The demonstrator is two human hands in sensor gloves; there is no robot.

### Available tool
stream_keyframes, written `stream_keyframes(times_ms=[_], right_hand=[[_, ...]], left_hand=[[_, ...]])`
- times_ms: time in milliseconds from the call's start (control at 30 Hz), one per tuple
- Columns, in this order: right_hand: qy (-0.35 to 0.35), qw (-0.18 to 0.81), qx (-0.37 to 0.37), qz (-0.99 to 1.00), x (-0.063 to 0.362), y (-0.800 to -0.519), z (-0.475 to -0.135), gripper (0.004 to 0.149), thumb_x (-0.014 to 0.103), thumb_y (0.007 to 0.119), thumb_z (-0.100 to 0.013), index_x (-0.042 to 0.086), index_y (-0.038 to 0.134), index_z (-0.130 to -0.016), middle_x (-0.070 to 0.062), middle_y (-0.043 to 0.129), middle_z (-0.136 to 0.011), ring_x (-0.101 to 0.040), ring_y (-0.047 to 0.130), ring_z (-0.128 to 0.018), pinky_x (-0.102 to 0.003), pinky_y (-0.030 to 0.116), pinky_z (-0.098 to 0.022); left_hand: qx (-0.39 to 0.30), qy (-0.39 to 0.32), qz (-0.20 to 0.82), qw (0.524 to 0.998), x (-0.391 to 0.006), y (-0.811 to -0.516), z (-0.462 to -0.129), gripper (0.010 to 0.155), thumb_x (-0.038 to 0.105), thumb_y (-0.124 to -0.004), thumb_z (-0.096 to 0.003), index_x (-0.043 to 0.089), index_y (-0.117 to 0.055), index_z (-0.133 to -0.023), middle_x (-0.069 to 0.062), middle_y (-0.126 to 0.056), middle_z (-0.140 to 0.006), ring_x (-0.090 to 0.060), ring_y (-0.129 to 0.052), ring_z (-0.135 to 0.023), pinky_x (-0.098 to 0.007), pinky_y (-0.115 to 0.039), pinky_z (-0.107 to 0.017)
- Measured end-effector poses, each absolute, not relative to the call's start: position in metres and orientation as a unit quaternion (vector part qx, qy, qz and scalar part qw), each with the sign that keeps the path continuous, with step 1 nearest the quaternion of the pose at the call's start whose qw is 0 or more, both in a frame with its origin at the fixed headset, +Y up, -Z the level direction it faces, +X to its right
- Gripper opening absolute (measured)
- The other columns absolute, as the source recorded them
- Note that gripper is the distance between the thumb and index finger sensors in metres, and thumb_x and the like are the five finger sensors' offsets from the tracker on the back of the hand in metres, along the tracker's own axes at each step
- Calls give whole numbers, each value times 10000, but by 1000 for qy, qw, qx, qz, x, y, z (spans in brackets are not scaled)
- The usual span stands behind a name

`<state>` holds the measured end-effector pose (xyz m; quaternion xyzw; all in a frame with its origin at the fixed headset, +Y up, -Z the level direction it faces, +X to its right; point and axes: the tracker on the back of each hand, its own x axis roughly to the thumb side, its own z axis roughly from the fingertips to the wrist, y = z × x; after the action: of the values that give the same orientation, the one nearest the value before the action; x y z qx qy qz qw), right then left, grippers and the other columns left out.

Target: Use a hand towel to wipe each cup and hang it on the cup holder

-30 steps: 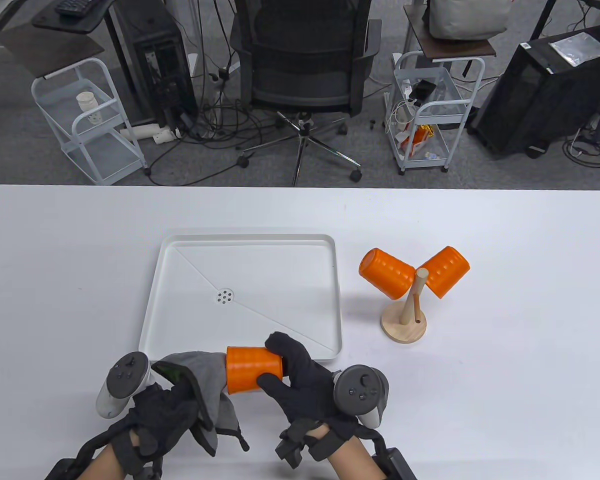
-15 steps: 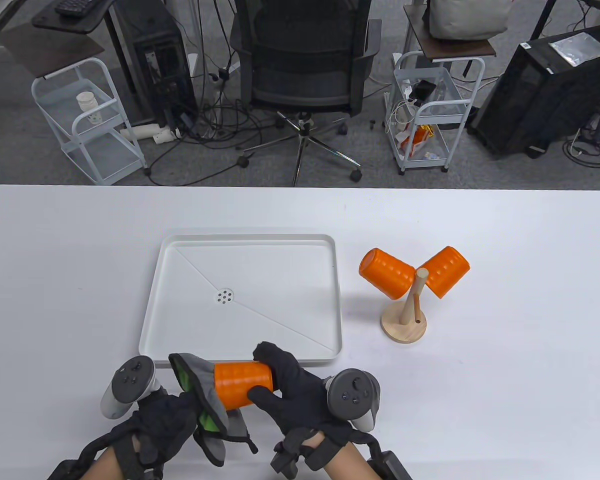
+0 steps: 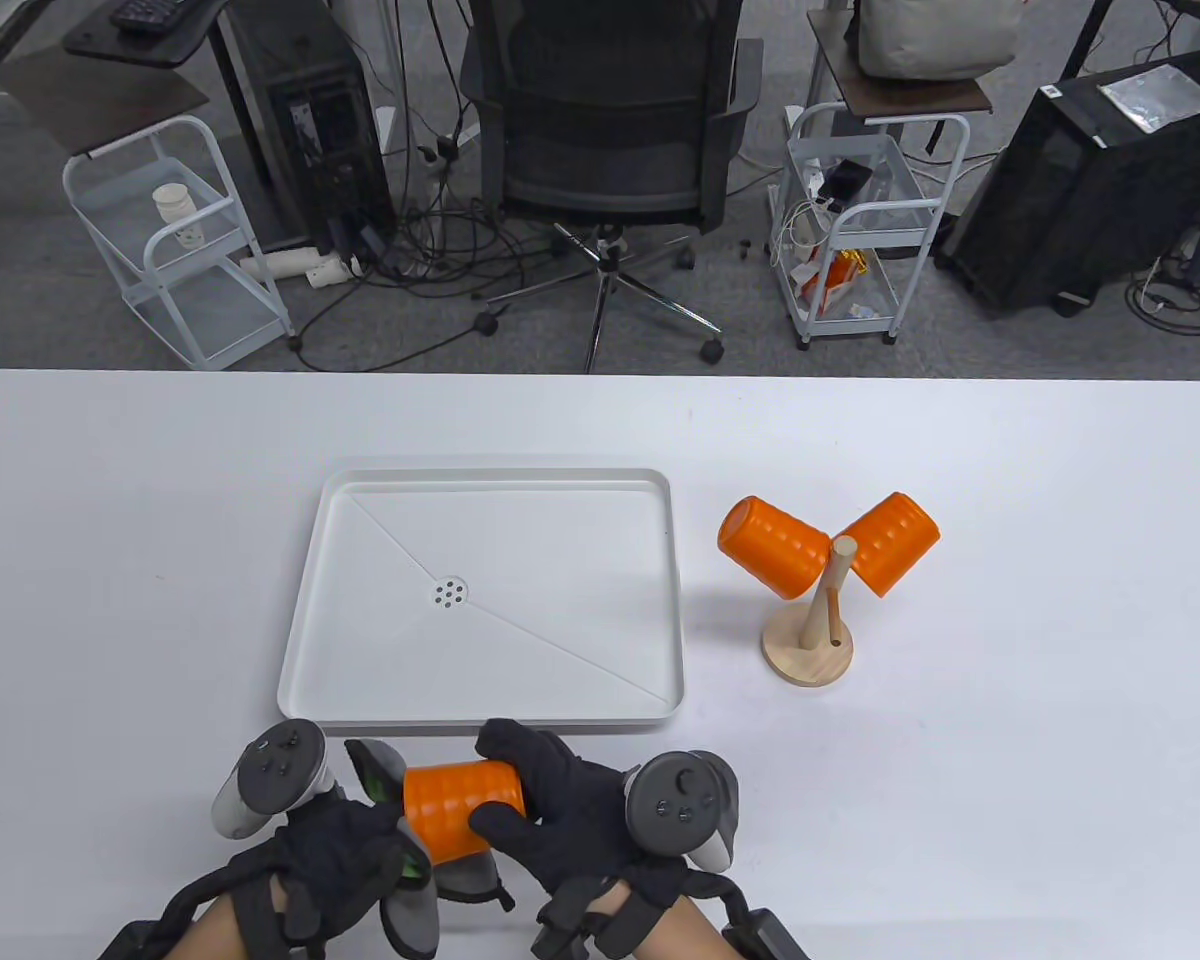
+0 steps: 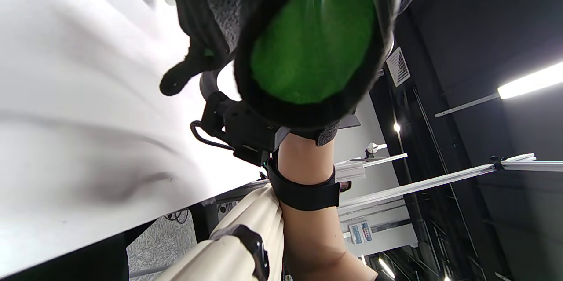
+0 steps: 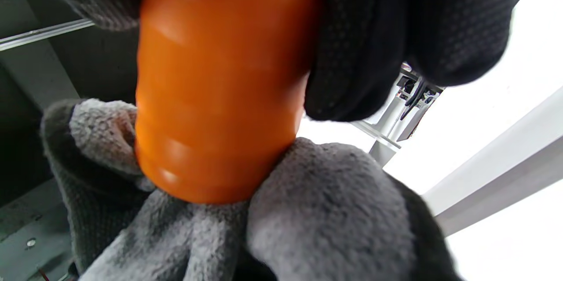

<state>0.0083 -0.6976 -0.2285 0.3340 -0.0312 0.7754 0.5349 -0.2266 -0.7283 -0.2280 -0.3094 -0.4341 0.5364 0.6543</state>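
The cup [image 3: 457, 822] lies on its side above the near edge of the worktop [image 3: 1010, 750], just in front of the tray [image 3: 305, 640], held between both hands. The right hand [image 3: 560, 815] grips its closed end, fingers [image 3: 508, 742] curled over the far side and thumb across the near side; in the right wrist view the gloved fingers wrap the cup's upper half. The left hand [image 3: 335, 865] holds the towel [image 3: 410, 905], grey with a green face, bunched against the cup's open end; its fingers seem curled into the cloth, though the towel hides most of them, and whether the cloth reaches inside the cup cannot be told. In the left wrist view a green fold fills the top of the frame. Well to the right stands the holder [image 3: 808, 655], with two more cups [image 3: 772, 546] hung on its pegs.
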Motion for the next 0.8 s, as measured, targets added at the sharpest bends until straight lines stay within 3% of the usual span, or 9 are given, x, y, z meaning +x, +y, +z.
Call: stream_keyframes(times_ms=[533, 800], right_hand=[[-135, 408, 420, 800, -5, -689, -210, 782, 495, 765, -457, 126, 397, -1040, -247, 590, -995, -430, 904, -705, -639, 733, -606], [-78, 460, 384, 797, 0, -695, -220, 787, 537, 737, -459, 49, 468, -1014, -304, 720, -899, -397, 1014, -553, -599, 839, -494]], left_hand=[[-368, -429, 630, 532, -228, -747, -237, 919, 844, -334, -407, 311, -441, -1149, 100, -403, -1242, -422, -779, -910, -665, -605, -669], [-341, -430, 566, 616, -228, -739, -234, 905, 832, -428, -395, 317, -448, -1139, 93, -408, -1236, -444, -723, -948, -714, -502, -698]])
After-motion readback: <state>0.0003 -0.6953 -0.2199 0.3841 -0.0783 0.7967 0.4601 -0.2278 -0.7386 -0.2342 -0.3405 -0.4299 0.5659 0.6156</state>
